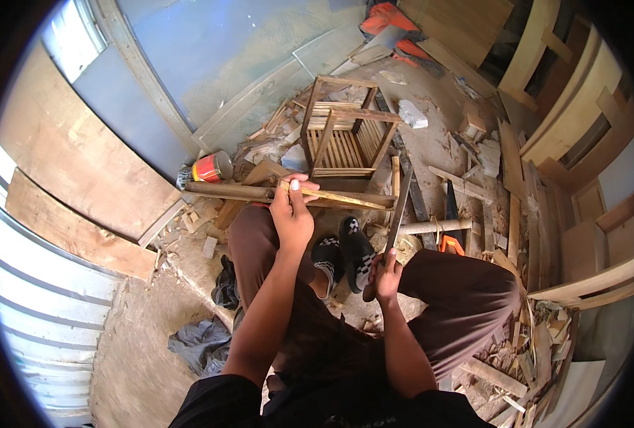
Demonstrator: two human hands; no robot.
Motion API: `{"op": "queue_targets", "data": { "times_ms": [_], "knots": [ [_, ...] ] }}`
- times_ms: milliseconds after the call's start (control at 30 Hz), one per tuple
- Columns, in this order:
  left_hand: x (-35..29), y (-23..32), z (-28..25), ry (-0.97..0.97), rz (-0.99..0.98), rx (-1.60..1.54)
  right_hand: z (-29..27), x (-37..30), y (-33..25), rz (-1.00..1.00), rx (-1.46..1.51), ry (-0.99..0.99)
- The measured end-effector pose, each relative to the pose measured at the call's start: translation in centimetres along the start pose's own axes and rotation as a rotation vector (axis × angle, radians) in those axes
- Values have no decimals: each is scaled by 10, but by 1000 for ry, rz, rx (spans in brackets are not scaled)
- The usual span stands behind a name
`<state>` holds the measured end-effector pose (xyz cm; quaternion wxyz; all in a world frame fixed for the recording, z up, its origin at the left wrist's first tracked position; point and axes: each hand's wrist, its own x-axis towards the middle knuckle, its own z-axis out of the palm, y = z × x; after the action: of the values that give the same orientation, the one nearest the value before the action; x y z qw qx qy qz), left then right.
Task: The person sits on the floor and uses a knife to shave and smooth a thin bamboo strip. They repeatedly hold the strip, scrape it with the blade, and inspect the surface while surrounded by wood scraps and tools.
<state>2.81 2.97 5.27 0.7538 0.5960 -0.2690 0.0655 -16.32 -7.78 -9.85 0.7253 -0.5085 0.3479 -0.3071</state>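
Note:
My left hand (293, 217) is closed round one end of a thin, pale strip of wood or bamboo (349, 200), which points to the right above my knees. In my right hand (385, 277) is the handle of a machete (401, 210), its long dark blade standing up and slanting away from me. The strip's far end lies close to the blade; whether they touch I cannot tell. Behind the strip runs a brown pole (228, 190), partly hidden by my left hand.
A small slatted wooden frame (345, 146) stands beyond the pole. On the left is a red and yellow can (213, 167). An orange-handled saw (451, 245) lies right of the machete. Wood scraps (538, 349) cover the floor; wooden frames (581, 143) lean at the right.

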Motion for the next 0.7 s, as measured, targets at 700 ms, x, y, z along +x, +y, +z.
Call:
{"op": "queue_targets", "data": {
  "times_ms": [700],
  "knots": [
    [-20,-14,52,-72,-72,87,-45,38,13,168,338,-49]
  ]
}}
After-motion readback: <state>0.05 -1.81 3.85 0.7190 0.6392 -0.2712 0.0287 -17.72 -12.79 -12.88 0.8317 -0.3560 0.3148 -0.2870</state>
